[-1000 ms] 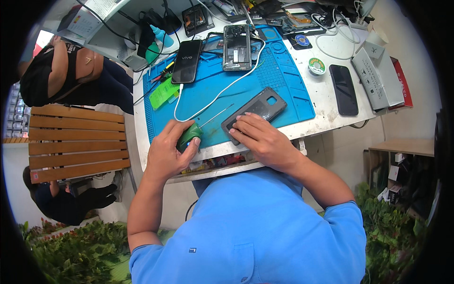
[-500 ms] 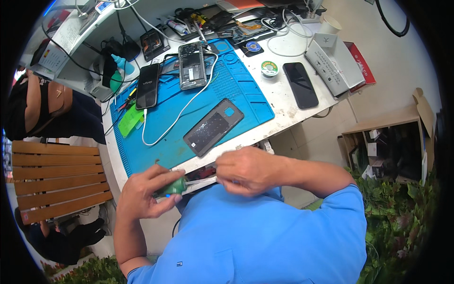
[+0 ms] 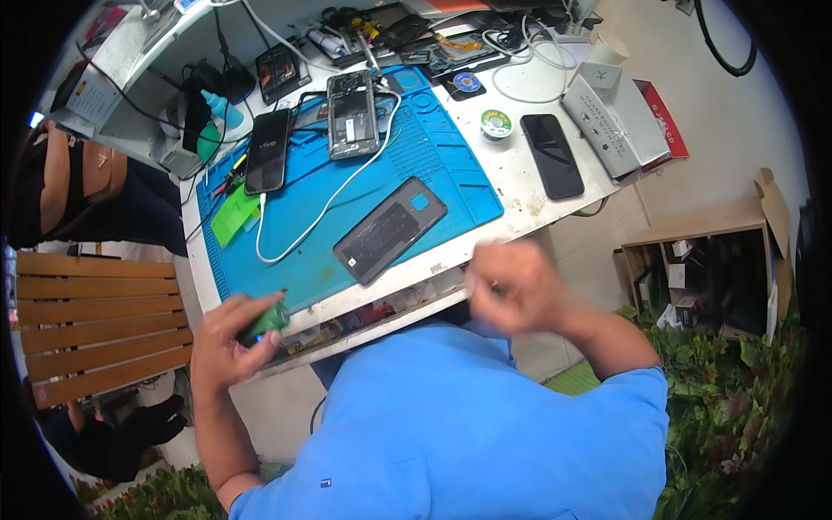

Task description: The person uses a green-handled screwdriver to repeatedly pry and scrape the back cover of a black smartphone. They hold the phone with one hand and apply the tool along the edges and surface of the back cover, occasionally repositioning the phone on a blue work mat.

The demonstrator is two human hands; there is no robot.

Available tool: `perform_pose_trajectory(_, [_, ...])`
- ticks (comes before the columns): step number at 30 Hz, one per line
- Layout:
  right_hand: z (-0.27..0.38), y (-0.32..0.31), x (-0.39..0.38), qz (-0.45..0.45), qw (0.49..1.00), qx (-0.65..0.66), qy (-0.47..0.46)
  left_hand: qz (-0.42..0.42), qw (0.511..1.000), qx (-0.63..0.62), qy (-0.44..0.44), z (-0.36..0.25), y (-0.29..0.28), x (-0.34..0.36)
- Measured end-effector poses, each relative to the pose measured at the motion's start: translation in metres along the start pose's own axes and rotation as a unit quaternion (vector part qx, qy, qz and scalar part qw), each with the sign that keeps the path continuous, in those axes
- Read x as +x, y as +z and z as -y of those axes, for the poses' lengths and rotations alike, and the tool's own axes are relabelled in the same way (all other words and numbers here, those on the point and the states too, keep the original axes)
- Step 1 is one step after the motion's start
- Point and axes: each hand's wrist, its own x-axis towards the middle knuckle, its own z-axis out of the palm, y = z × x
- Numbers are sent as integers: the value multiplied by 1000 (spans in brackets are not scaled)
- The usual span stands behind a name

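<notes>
My left hand [image 3: 224, 340] is closed around a small green cylinder [image 3: 266, 324], just in front of the table's near left edge. The cylinder's exact kind is not clear. My right hand [image 3: 511, 286] hangs in the air past the table's near edge, fingers curled together and smeared by motion; what they pinch cannot be made out. Between the hands, a dark phone back cover [image 3: 390, 230] with a square camera cutout lies on the blue work mat [image 3: 325, 247]. An opened phone [image 3: 353, 117] lies behind it, and a black phone [image 3: 268, 154] with a white cable plugged in is at left.
Below the table edge an open drawer [image 3: 381, 321] holds small parts. On the table's right are another phone [image 3: 552, 156], a green-and-white round tin [image 3: 496, 126] and a white box [image 3: 611, 121]. Tools and cables crowd the back. Other people are at far left.
My right hand has swung to the right and slightly up, away from my left. My left hand has shifted left with the green cylinder. The pale strip between them no longer shows.
</notes>
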Motion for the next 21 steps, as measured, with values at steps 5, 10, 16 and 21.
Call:
perform_pose_trajectory(5, [-40, -17, 17, -81, 981, -148, 98, -61, 998, 18, -16, -4, 23, 9])
perform_pose_trajectory(10, [-62, -29, 26, -66, 978, -96, 175, -72, 997, 6, -3, -2, 32, 12])
perform_pose_trajectory(16, [-72, -29, 23, -47, 979, -139, 142, -78, 997, -7, -10, 2, 34, 9])
perform_pose_trajectory(21, [-73, -29, 23, -42, 978, -170, 116, -75, 997, -12, -20, 2, 35, 9])
